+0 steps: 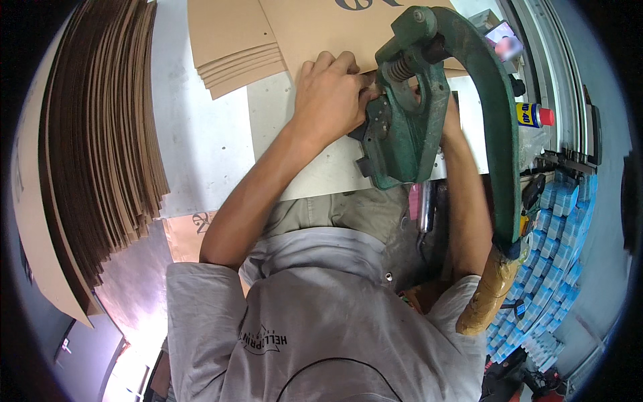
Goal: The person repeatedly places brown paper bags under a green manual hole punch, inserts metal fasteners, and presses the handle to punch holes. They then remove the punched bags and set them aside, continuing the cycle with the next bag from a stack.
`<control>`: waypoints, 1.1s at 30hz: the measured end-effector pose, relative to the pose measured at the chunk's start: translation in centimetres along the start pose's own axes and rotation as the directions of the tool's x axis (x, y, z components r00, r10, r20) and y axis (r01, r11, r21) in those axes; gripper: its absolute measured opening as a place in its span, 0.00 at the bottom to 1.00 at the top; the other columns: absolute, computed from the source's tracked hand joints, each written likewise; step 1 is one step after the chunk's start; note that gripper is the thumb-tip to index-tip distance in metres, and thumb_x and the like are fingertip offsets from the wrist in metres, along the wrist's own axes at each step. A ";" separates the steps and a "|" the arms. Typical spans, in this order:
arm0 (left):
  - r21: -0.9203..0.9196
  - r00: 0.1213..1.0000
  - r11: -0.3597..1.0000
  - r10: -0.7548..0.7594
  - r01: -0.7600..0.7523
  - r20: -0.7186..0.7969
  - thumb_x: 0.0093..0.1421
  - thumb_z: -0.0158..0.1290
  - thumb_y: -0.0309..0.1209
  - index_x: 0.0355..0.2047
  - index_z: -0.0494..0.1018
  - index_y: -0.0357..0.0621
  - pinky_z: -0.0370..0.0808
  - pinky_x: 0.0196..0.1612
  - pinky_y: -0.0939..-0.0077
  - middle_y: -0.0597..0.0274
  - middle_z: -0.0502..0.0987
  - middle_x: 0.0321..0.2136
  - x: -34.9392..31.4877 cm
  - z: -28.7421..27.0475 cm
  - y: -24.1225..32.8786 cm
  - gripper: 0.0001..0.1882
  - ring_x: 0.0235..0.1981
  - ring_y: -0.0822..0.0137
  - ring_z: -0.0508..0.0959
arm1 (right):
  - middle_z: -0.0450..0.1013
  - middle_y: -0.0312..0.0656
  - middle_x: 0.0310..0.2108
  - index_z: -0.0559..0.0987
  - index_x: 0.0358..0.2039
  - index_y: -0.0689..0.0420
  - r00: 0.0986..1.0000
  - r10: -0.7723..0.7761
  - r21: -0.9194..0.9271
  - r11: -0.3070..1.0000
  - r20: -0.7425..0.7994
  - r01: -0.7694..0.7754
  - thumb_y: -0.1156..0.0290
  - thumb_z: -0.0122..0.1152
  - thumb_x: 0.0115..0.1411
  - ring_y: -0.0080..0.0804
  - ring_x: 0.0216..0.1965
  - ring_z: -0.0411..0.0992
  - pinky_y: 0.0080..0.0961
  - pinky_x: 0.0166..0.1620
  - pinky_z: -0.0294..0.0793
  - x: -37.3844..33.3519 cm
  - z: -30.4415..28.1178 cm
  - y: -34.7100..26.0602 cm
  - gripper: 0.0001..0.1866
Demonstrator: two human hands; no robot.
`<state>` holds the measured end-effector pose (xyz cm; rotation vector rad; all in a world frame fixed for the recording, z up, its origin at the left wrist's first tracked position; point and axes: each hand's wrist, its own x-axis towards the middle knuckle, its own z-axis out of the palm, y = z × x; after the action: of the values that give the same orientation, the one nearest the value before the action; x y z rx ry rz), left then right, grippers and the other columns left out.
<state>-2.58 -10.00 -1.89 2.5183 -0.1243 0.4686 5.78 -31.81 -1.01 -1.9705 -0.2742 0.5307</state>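
A green lever press (395,144) stands at the front edge of the white table. My left hand (328,94) is at its left side with fingers bent. The thumb and index finger come together at the near edge of a large brown kraft paper piece (315,33), beside the press head. My right hand (450,119) reaches behind the press from the right. Its fingers are mostly hidden by the green casting, so their grip cannot be made out. The long curved lever (501,134) is raised, its end wrapped in brown tape (490,291).
Several kraft pieces (234,47) lie overlapped at the far left of the table. A tall row of brown sheets (114,127) stands further left. A blue-and-yellow spray can (528,115) with a red cap lies at right, above many blue-and-white packs (556,228).
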 end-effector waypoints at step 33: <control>0.289 0.981 0.949 0.159 -0.123 -0.107 0.58 0.59 0.29 0.33 0.84 0.45 0.81 0.40 0.60 0.60 0.80 0.35 3.0 -3.2 -5.0 0.06 0.39 0.57 0.82 | 0.75 0.51 0.52 0.75 0.57 0.67 0.851 -0.238 -0.040 0.968 -0.468 0.248 0.58 0.50 0.71 0.36 0.52 0.73 0.34 0.56 0.72 -9.9 -2.2 -2.1 0.25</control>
<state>0.15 -4.05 -0.91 2.7584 -0.2019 0.7542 -1.80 -36.73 4.10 -1.9385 -0.2037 -0.1165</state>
